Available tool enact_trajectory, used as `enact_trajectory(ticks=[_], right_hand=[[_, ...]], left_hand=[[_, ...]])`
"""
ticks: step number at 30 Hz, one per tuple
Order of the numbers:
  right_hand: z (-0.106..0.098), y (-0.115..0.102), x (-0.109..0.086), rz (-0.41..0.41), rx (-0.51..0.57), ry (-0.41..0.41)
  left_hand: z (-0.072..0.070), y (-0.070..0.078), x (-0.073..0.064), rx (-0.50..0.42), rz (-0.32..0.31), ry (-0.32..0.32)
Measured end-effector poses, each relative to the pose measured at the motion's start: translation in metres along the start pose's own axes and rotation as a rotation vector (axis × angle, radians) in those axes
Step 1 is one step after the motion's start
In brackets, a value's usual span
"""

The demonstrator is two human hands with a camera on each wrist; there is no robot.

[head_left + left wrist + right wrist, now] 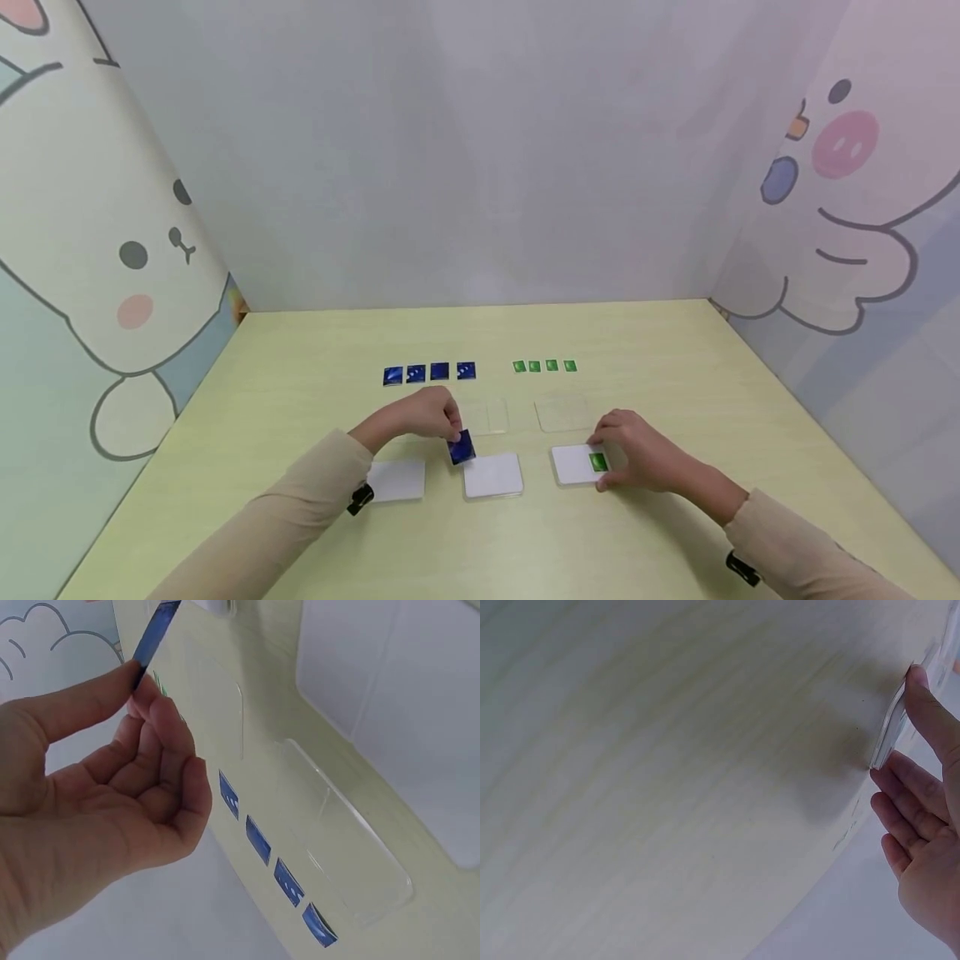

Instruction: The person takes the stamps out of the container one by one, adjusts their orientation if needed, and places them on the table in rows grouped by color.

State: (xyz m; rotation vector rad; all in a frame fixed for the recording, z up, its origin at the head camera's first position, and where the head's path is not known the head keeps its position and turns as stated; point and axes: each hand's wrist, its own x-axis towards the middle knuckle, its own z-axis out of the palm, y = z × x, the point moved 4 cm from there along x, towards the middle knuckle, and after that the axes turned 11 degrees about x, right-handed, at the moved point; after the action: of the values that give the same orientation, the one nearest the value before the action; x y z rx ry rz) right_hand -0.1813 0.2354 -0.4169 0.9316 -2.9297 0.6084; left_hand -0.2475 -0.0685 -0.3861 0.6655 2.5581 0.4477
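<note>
My left hand [426, 412] pinches a small dark blue card [462, 448] between thumb and forefinger; the left wrist view shows this card [155, 636] nearly edge-on. In the head view, it hovers by the upper left corner of the middle white card stack [492, 477]. My right hand [636, 450] grips the right-hand white card stack [573, 465] by two opposite edges. A small green card [598, 462] lies on the right end of that stack. From the right wrist, the thumb and fingertips touch the stack's clear-edged side [889, 731].
Another white stack [397, 481] lies below the left forearm. Thin clear plastic covers [562, 413] lie beyond the stacks. Farther back are a row of several blue cards [439, 372] and a row of several green ones [552, 365]. Printed cloth walls [465, 167] surround the table.
</note>
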Motion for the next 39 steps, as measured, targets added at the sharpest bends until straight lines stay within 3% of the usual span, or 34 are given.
enact_trajectory(ticks=[27, 39], right_hand=[[0.002, 0.0, -0.002, -0.02, 0.005, 0.01], [0.003, -0.001, -0.002, -0.036, 0.006, 0.018]], left_hand=[[-0.023, -0.051, -0.033, -0.007, -0.045, 0.005], [-0.036, -0.065, -0.04, 0.068, -0.044, 0.025]])
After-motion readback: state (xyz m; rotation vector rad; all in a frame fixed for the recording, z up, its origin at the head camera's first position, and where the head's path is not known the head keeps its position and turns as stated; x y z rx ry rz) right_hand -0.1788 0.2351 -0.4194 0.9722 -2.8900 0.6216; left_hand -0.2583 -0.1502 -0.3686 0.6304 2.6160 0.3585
